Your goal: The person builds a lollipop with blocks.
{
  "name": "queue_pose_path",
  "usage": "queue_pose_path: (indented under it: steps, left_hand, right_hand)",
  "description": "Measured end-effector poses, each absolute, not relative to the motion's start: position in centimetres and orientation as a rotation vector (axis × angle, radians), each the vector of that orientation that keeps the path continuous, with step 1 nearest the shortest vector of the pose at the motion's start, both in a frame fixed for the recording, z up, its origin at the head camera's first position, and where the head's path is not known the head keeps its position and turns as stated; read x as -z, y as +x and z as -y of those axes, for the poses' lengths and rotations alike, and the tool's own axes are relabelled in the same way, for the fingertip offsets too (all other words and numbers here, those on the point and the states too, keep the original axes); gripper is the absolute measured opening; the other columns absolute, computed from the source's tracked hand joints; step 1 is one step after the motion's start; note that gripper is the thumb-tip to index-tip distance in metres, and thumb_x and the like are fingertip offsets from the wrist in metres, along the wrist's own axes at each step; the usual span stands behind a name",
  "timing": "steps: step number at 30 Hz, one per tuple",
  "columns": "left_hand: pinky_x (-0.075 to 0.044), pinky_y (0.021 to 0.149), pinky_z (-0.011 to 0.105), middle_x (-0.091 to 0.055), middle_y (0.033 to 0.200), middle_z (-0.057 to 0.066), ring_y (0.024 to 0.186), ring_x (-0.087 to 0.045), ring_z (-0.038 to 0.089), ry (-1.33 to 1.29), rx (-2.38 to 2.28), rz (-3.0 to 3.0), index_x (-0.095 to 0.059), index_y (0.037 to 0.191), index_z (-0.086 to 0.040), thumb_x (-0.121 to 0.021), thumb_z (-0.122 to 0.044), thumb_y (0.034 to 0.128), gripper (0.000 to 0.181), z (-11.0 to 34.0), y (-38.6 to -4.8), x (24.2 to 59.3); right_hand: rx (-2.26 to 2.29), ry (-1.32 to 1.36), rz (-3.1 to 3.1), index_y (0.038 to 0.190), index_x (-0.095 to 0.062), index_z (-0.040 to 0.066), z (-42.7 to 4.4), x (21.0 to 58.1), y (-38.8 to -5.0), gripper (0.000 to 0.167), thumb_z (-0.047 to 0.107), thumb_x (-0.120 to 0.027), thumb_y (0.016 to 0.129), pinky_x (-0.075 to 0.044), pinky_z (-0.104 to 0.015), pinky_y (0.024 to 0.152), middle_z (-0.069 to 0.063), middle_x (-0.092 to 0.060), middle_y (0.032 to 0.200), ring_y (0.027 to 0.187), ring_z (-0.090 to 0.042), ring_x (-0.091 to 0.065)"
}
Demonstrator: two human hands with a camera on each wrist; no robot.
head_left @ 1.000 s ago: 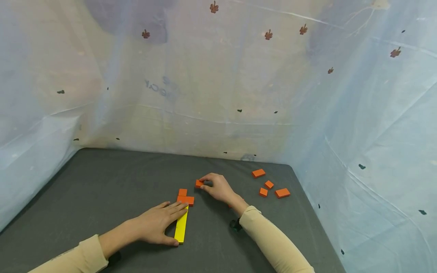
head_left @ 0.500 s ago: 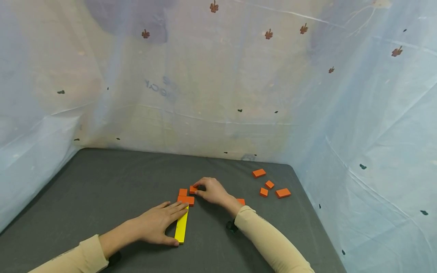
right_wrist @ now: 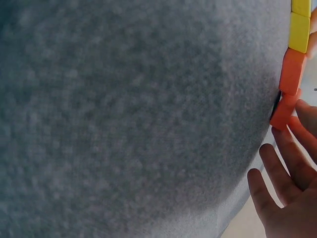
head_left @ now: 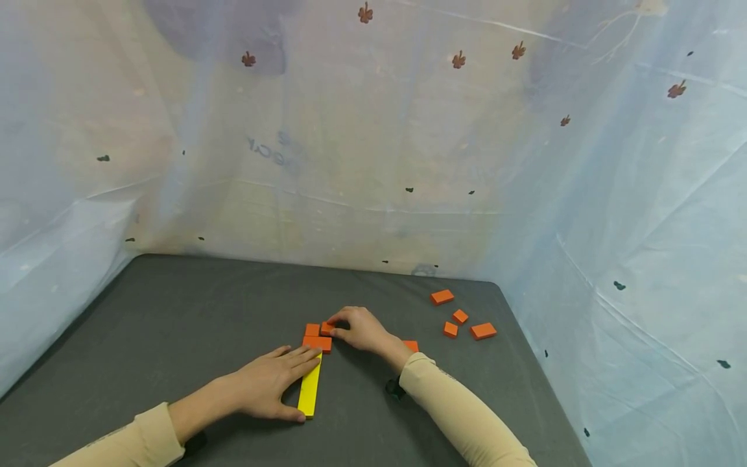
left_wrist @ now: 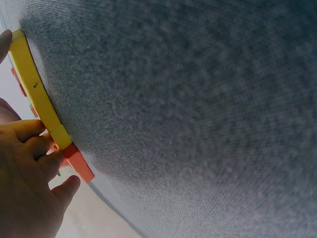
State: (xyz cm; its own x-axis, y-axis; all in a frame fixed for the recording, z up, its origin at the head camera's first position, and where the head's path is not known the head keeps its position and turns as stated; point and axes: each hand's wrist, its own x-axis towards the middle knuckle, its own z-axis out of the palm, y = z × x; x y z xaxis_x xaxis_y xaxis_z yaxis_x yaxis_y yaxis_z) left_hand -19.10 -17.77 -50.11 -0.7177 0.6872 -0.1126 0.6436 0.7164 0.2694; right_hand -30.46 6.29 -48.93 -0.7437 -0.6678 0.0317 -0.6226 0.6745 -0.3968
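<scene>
My left hand [head_left: 265, 383] rests with fingers extended beside a row of yellow blocks [head_left: 309, 392]. Its thumb touches the near end, and its fingertips lie at the far end, by a flat orange block [head_left: 318, 344] set crosswise. The left wrist view shows a shorter yellow block [left_wrist: 60, 136] between the long yellow one and the orange. Beyond the crosswise block sits a small orange block [head_left: 312, 329]. My right hand [head_left: 363, 329] pinches another small orange block [right_wrist: 284, 111] between thumb and fingers, just right of that one. Fingers partly cover the held block.
Several loose orange blocks lie at the right: two larger ones [head_left: 442, 297] [head_left: 483, 331] and two small ones [head_left: 460, 317] [head_left: 450, 329]. One more orange block [head_left: 412, 346] is partly behind my right wrist. Plastic sheeting [head_left: 350, 162] surrounds the dark tabletop [head_left: 204, 311].
My right hand has moved left and slightly nearer, bringing its small orange block close to the other small one. The block behind my right wrist shows more. My left hand has stayed put.
</scene>
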Motion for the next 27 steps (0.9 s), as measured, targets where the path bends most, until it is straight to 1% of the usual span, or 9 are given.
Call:
queue_pose_path:
  steps: [5,10,16,27]
  left_hand:
    - [-0.026,0.123,0.059,-0.026,0.171,0.005,0.155,-0.031,0.029,1.062,-0.319,-2.713,-0.036,0.163,-0.013,-0.059,-0.082,0.0859,0.106,17.77,-19.05,50.02]
    - [-0.026,0.123,0.059,-0.027,0.171,0.005,0.155,-0.032,0.03,1.064,-0.318,-2.716,-0.036,0.163,-0.013,-0.059,-0.082,0.0857,0.107,17.74,-19.03,50.03]
    - [-0.025,0.124,0.058,-0.026,0.172,0.004,0.155,-0.03,0.028,1.054,-0.309,-2.715,-0.036,0.163,-0.014,-0.059,-0.083,0.0855,0.106,17.7,-19.12,50.17]
    - [-0.028,0.122,0.059,-0.027,0.171,0.005,0.154,-0.033,0.029,1.07,-0.303,-2.722,-0.036,0.163,-0.012,-0.059,-0.082,0.0858,0.107,17.67,-18.97,49.82]
  right_hand:
    - [0.605,-1.104,-2.757,0.13,-0.074,0.014,-6.39,48.86,-30.37,0.029,0.023,-0.068,0.103,-0.052,-0.036,0.105,-0.003,-0.072,0.128,0.12,-0.019,-0.066]
    - [0.603,-1.094,-2.769,0.13,-0.074,0.013,-6.38,48.96,-30.35,0.028,0.021,-0.067,0.104,-0.05,-0.039,0.108,-0.003,-0.072,0.128,0.121,-0.021,-0.066]
    - [0.592,-1.091,-2.77,0.129,-0.074,0.014,-6.24,49.05,-30.42,0.028,0.021,-0.067,0.104,-0.047,-0.042,0.111,-0.002,-0.072,0.127,0.121,-0.02,-0.065]
    - [0.619,-1.127,-2.744,0.129,-0.075,0.014,-6.33,49.22,-30.47,0.027,0.02,-0.067,0.104,-0.051,-0.039,0.106,-0.002,-0.072,0.125,0.118,-0.019,-0.066]
